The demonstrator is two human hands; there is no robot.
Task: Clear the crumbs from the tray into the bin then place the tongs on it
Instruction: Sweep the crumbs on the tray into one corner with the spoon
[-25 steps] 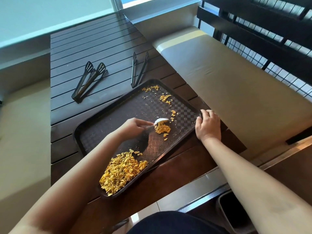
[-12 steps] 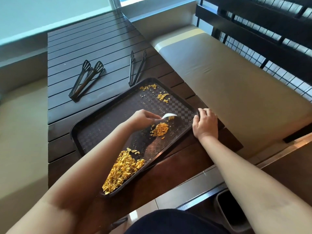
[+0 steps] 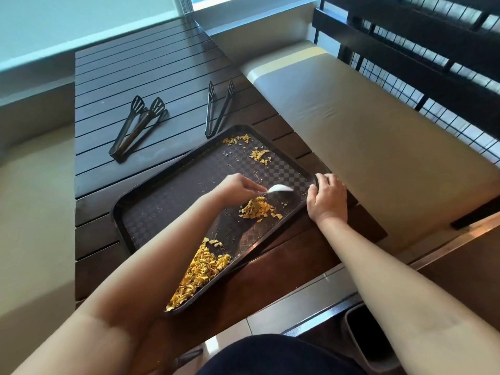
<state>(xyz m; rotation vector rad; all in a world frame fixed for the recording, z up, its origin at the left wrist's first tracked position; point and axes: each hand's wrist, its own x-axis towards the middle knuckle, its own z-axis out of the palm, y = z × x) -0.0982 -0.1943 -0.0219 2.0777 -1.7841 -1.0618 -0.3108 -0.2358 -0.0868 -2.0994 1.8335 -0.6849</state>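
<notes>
A dark rectangular plastic tray with a checkered surface [image 3: 173,201] lies at an angle on a dark brown slatted wooden table [image 3: 130,77], its near corner reaching past the table's near edge. The left hand [image 3: 238,189] is over the middle of the tray, its fingers pinched on the handle of a small white scraper-like tool [image 3: 280,188]; what the tool is exactly cannot be told. The tool's white end sits just above a small heap of yellow-orange crumbs [image 3: 257,209] on the right part of the tray. The right hand [image 3: 328,197] grips the tray's right rim, fingers curled over the edge and thumb on the inner side.

A larger pile of yellow-orange crumbs [image 3: 200,272] fills the near corner of the tray, partly hidden by the left forearm. Two smaller scatters of crumbs [image 3: 259,154] remain near the far corner.

On the table beyond the tray lie two pairs of utensils: black tongs with slotted spatula ends [image 3: 138,125] to the far left, well apart from the tray, and slim black tongs with narrow tips [image 3: 219,109] whose hinge end lies just beside the tray's far rim. A dark open bin [image 3: 365,336] stands on the floor at the near right, below the table edge. A beige cushioned bench [image 3: 365,136] runs along the right side.
</notes>
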